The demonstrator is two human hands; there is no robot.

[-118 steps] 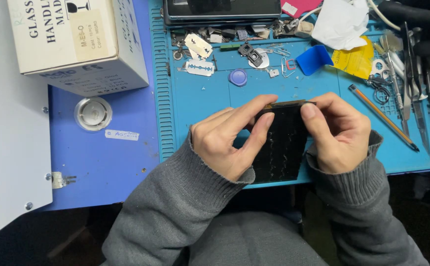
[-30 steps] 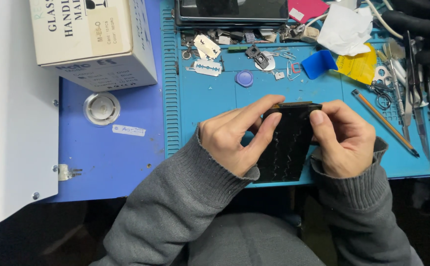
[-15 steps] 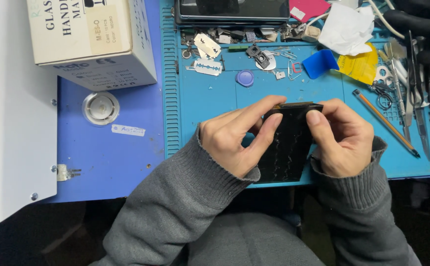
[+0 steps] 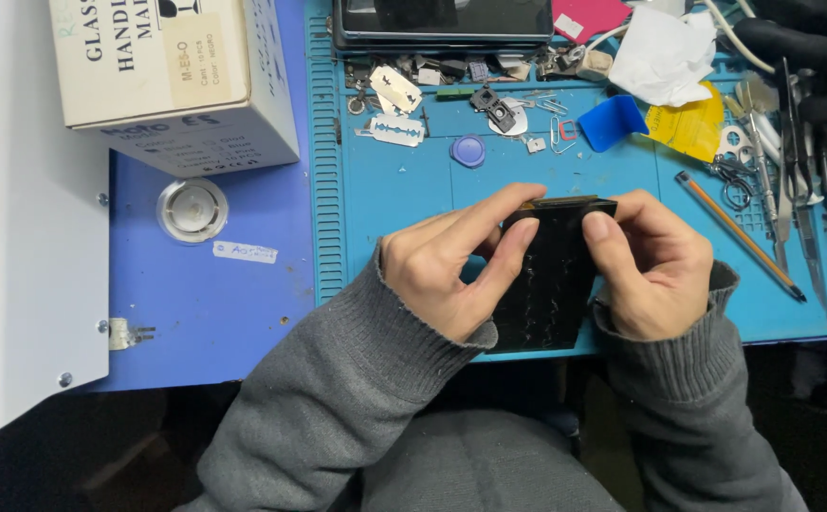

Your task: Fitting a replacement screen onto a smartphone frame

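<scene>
1. Held between both hands: a flat black panel [image 4: 551, 284], probably a phone screen or back; cracks or scuffs across its dark face; sits over the near edge of the blue mat [image 4: 404, 190], in front of the body.
2. Long axis runs away from the body and leans slightly right; far short edge up near the fingertips, near short edge down between the two grey sleeves.
3. Left hand [image 4: 442, 270] on the left long side; fingers closed around that edge, index stretched along the top corner, thumb mostly hidden under the panel.
4. Right hand [image 4: 655, 265] on the right long side; thumb pressed flat on the upper right of the face, fingers curled behind; closed on the panel too.
5. Both grips gathered at the far end; near end hangs free; neither hand clearly nearer, though the right thumb lies closest to the top edge, where a thin pale strip shows.
6. Cannot tell whether anything is wedged into that edge; too small.
7. Beyond the hands, well apart: round purple cap [image 4: 468, 150]; razor blade [image 4: 396, 130]; blue pick [image 4: 613, 121]; white tissue [image 4: 665, 52]; pencil [image 4: 741, 237] to the right, angled away; tweezers [image 4: 798, 180] at the far right.
8. To the left, off the mat: cardboard box [image 4: 172, 76].
</scene>
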